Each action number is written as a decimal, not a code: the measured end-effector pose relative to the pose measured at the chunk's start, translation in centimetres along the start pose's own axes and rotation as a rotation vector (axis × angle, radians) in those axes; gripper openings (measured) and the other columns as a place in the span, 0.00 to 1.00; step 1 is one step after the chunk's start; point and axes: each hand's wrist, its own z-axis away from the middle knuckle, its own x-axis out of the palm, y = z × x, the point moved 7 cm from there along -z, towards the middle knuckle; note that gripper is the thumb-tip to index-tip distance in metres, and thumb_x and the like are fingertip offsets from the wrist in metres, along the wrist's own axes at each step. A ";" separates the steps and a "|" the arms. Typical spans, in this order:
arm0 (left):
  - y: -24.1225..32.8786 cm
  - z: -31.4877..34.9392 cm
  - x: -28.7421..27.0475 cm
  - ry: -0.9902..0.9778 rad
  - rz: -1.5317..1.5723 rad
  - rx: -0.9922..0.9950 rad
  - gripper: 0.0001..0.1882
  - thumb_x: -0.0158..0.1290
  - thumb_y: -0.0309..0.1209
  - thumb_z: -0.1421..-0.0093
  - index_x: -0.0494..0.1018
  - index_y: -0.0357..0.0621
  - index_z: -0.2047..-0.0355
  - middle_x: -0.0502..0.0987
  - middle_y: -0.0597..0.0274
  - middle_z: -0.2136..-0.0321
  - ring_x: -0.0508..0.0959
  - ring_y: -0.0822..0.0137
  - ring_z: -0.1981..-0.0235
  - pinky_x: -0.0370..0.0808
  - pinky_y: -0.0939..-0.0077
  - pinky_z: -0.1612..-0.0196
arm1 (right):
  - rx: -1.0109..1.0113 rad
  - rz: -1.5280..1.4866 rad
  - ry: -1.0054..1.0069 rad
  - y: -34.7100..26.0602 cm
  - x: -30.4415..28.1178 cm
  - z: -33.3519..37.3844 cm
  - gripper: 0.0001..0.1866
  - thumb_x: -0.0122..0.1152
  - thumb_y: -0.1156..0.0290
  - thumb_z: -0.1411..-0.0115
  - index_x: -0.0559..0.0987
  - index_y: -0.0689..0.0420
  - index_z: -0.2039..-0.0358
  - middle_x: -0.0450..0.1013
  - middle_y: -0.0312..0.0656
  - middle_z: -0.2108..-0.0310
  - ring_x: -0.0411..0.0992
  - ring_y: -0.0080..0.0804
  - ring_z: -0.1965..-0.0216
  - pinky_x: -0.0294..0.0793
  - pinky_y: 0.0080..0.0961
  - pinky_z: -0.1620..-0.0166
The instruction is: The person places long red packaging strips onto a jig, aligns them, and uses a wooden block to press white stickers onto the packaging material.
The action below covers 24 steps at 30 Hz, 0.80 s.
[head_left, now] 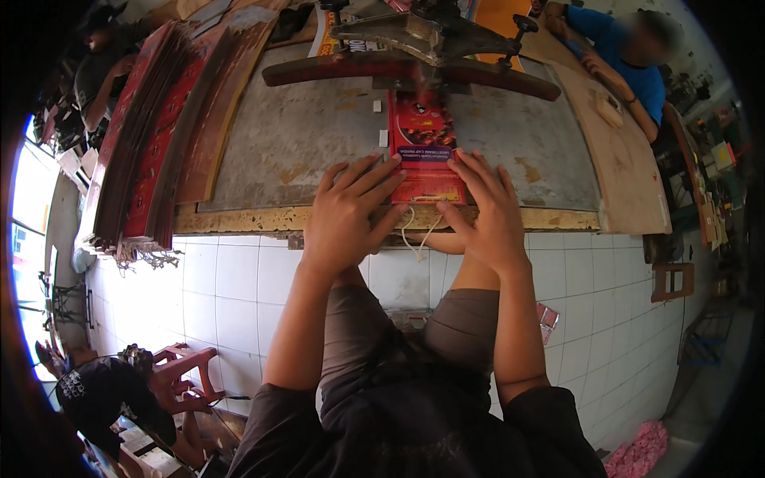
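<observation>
A flat red printed paper bag lies on the grey metal worktop, its far end reaching under a dark cast-metal machine. White cord loops hang from its near end over the table's front edge. My left hand lies with fingers stretched along the bag's left side, fingertips at its edge. On the right side, my right hand rests likewise, fingers spread and touching the bag's edge. Neither hand grips anything.
Two small white blocks sit left of the bag. A tall stack of red printed bags stands at the left. People work at the far right, far left and lower left. A red stool stands on the tiled floor.
</observation>
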 end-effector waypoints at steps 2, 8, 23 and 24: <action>0.0 0.0 0.0 0.008 0.010 0.004 0.23 0.66 0.45 0.33 0.85 0.51 0.41 0.82 0.66 0.34 0.77 0.55 0.31 0.68 0.46 0.27 | 0.002 -0.002 -0.001 0.0 0.0 0.0 0.36 0.73 0.51 0.34 0.77 0.54 0.30 0.70 0.44 0.26 0.62 0.47 0.21 0.54 0.60 0.20; 0.0 0.0 0.0 0.012 0.015 0.005 0.23 0.66 0.44 0.33 0.85 0.52 0.41 0.82 0.67 0.34 0.77 0.55 0.31 0.69 0.47 0.28 | -0.005 -0.010 0.004 0.2 0.1 0.1 0.35 0.73 0.52 0.34 0.78 0.52 0.30 0.70 0.42 0.25 0.62 0.46 0.21 0.54 0.62 0.21; 0.0 0.0 -0.1 -0.009 0.034 0.027 0.23 0.65 0.43 0.32 0.85 0.49 0.41 0.82 0.65 0.34 0.76 0.52 0.31 0.69 0.49 0.28 | -0.016 0.010 -0.011 0.1 0.1 -0.1 0.34 0.74 0.52 0.33 0.78 0.51 0.31 0.69 0.41 0.25 0.62 0.46 0.21 0.55 0.62 0.21; 0.0 0.0 -0.1 -0.011 0.036 0.025 0.23 0.65 0.43 0.32 0.85 0.49 0.41 0.81 0.65 0.34 0.76 0.52 0.31 0.69 0.49 0.28 | -0.016 0.009 -0.012 0.1 0.1 -0.1 0.34 0.74 0.52 0.33 0.78 0.51 0.31 0.69 0.41 0.25 0.62 0.46 0.21 0.55 0.62 0.21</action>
